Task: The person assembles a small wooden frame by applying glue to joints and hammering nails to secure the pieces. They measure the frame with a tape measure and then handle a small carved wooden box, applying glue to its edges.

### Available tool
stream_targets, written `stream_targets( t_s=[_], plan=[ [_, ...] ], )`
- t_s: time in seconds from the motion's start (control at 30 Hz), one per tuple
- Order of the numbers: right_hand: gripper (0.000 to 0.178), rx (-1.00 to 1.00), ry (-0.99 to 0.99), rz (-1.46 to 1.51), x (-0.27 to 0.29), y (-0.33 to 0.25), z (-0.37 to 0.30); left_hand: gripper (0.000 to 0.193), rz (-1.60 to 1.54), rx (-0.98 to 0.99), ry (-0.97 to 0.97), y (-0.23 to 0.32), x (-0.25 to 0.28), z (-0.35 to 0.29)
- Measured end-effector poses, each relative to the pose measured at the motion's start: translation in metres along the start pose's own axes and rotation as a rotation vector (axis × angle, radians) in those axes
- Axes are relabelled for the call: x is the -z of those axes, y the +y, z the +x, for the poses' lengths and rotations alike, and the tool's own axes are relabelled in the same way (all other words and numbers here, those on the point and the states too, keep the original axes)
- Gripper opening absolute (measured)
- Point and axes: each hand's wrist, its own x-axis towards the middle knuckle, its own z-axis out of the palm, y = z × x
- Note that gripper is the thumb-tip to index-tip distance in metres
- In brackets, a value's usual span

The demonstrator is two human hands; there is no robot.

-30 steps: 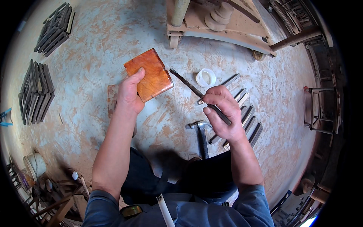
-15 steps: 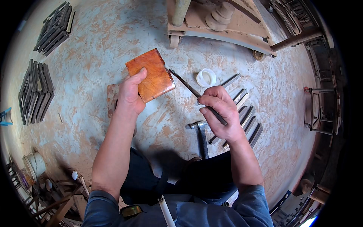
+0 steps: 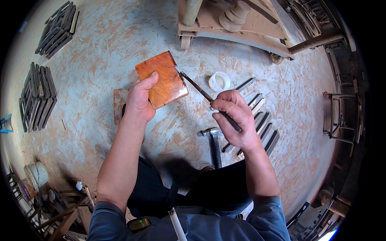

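Note:
A glossy orange-brown wooden board [image 3: 165, 82] is held up over the floor by my left hand [image 3: 140, 96], thumb on its top face and fingers out of sight beneath. My right hand [image 3: 236, 120] is closed round a slim dark stick [image 3: 199, 89]. The stick's far tip meets the board's right edge, where a wet-looking shine shows; I cannot tell what the tip is made of. Just beyond my right hand, a round white plastic tub [image 3: 219, 82] stands on the floor with something pale inside.
A hammer [image 3: 214, 146] lies between my knees and right hand. Several dark wooden strips [image 3: 261, 124] lie to the right. Another brown wooden piece [image 3: 119, 105] is behind my left wrist. Stacked frames [image 3: 38, 98] stand far left, and a wheeled wooden cart [image 3: 241, 38] ahead.
The board has shifted very slightly to the right and tilted a little, with more shine on its right edge. The stick's tip has moved slightly up along that edge; my right hand barely moves.

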Motion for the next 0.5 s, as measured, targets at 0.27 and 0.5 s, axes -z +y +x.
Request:
stream_targets(
  t_s=[0.27,0.5],
  plan=[
    [0.029,-0.007,0.004,-0.004,0.0002,0.0005,0.0003,0.038,0.008,-0.001,0.014,-0.001,0.0008,0.0015],
    [0.029,-0.016,0.019,0.005,-0.0009,-0.0023,0.0005,0.039,0.029,-0.009,-0.024,-0.0013,-0.0023,-0.0013]
  ],
)
